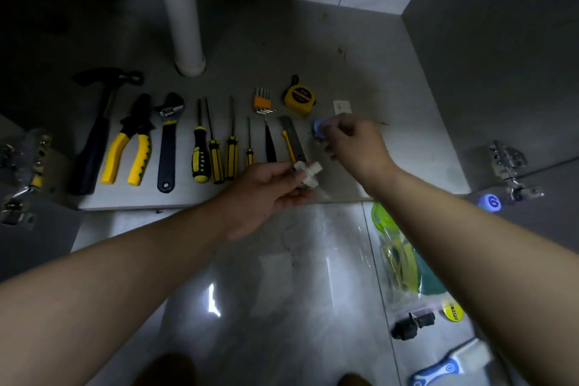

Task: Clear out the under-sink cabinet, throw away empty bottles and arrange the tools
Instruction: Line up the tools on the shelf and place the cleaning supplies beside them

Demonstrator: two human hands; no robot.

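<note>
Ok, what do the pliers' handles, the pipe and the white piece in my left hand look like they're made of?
Pliers handles: probably rubbery plastic, matte yellow with moulded ridges.
Pipe: likely plastic, smooth matte white, with a wider collar at its base.
White piece, held in the left hand: looks like hard moulded plastic, opaque with square edges.

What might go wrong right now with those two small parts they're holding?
The white fitting sits at the left hand's fingertips, near the cabinet's front edge, and may slip onto the floor tiles. The right hand pinches a blue piece right beside the cutter. A nudge there might knock the tidy row askew.
</note>
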